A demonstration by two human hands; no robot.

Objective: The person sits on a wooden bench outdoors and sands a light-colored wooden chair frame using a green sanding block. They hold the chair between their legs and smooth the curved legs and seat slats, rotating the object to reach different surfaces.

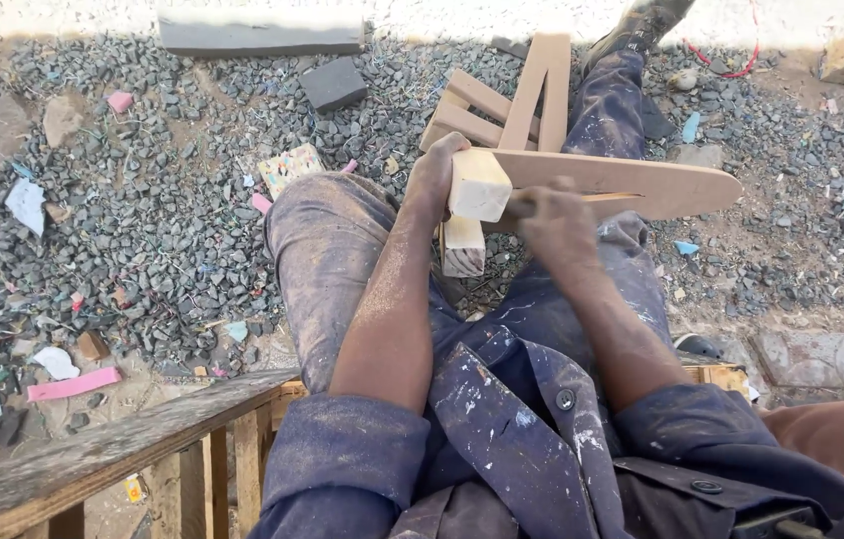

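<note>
A pale wooden piece rests across my knees: a flat rounded board (632, 185) joined to a square block end (477, 185) and a leg (464, 248) hanging down. My left hand (432, 175) grips the block end from the left side. My right hand (557, 225) is closed around something thin and pale, perhaps a small tool, pressed against the board's underside near the block; what it is I cannot tell. Both forearms are dusted with sawdust.
A second wooden frame (517, 100) of crossed slats lies on the gravel beyond my knees. Grey blocks (332, 85) and paper scraps lie on the stony ground (143, 220). A wooden pallet edge (143, 439) sits at lower left. My right foot (641, 25) stretches far ahead.
</note>
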